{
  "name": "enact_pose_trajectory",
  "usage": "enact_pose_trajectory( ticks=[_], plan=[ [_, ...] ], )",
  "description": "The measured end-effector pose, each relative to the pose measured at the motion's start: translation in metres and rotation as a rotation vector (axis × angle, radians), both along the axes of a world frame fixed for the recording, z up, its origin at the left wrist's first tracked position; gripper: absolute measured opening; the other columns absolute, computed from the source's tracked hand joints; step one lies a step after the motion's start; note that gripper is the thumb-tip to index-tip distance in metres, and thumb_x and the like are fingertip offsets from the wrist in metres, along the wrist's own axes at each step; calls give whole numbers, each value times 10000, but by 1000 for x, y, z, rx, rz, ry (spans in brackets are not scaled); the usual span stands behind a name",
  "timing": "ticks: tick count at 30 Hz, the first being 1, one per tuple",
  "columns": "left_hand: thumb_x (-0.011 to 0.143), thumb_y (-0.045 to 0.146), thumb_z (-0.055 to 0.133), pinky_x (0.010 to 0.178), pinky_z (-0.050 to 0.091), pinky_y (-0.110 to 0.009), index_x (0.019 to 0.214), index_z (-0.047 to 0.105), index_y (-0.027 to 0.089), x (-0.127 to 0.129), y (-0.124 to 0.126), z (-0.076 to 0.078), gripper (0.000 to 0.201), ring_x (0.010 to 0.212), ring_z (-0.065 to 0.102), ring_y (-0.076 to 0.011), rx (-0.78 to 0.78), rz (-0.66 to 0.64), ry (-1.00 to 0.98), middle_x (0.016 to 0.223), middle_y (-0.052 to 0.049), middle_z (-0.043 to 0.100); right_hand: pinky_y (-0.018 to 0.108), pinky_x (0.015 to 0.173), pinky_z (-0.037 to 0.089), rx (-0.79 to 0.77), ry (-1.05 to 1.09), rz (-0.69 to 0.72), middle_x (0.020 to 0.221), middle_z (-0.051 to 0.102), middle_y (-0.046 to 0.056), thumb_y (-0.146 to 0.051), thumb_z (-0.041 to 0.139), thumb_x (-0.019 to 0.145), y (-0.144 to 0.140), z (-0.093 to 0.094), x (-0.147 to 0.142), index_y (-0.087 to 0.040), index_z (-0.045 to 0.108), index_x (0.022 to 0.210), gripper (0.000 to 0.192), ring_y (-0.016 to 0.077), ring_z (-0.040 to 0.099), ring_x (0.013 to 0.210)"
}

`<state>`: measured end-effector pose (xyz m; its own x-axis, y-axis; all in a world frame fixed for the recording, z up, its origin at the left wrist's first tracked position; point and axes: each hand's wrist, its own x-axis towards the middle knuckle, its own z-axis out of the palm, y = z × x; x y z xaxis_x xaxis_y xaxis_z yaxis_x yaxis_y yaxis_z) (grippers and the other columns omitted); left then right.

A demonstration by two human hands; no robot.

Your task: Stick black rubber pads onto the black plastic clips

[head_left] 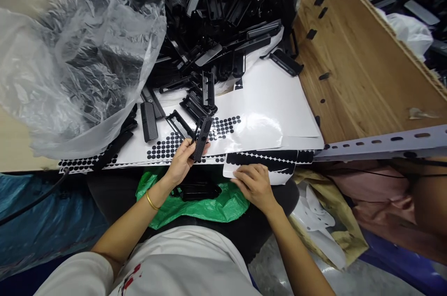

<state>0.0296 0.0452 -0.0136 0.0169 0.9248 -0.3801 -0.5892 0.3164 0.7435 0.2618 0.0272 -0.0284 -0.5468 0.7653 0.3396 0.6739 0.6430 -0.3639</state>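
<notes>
My left hand point(184, 157) is closed around a black plastic cover point(202, 140) with a patterned face, tilted upright above the table's front edge. Bent fingers of my right hand point(255, 183) pinch the near left edge of a small white sticker sheet point(279, 178) with black stickers on it. Whether a loose sticker is between those fingertips is hidden. Beneath the left hand lies a white sheet of round black dots point(164, 146). Another patterned black cover point(149, 122) and an open black frame point(179, 124) rest on it, close to that hand.
A large heap of black plastic parts point(223, 12) spreads across the back. Clear plastic bagging point(104, 49) bulges at the left. A wooden panel point(366, 63) bounds the right. On my lap lies a green bag point(209, 205) with black parts; a brown bag point(335, 221) stands right.
</notes>
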Motion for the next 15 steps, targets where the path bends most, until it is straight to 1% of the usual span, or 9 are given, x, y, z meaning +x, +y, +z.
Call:
enact_pose_trajectory(
  ticks=[2,6,9,12,15],
  plan=[
    [758,360,686,1007,433,-434,838,571,165,0,0,0,240,1063,636,-245,0,4,-4,1042,-72,695,353,717,390,-41,9,-11,833,653,56,-350,560,869,2,2,-6,-211,651,841,169,193,549,784],
    [731,369,712,997,446,-402,819,582,164,0,0,1,258,1033,650,-229,-7,-1,-15,1026,-54,702,340,717,433,-3,91,-206,808,623,69,-271,488,910,10,5,-25,-191,619,905,154,199,556,774],
    [732,366,714,999,445,-392,819,586,164,0,0,1,254,1037,649,-225,-5,-5,-6,1022,-53,705,341,698,442,-38,45,-294,783,608,71,-284,480,909,17,8,-39,-183,604,973,172,213,548,751],
    [755,399,687,995,447,-412,827,590,160,0,0,1,268,1043,648,-238,-3,-3,6,1009,-72,711,333,662,432,-64,8,-357,768,600,76,-284,466,909,22,9,-49,-178,597,949,172,219,542,740],
    [758,486,654,964,472,-424,859,609,144,1,0,1,360,1010,660,-255,-12,-2,35,962,-102,719,311,637,423,-103,57,-390,762,593,64,-275,463,903,23,11,-51,-198,576,858,145,202,542,730]
  ],
)
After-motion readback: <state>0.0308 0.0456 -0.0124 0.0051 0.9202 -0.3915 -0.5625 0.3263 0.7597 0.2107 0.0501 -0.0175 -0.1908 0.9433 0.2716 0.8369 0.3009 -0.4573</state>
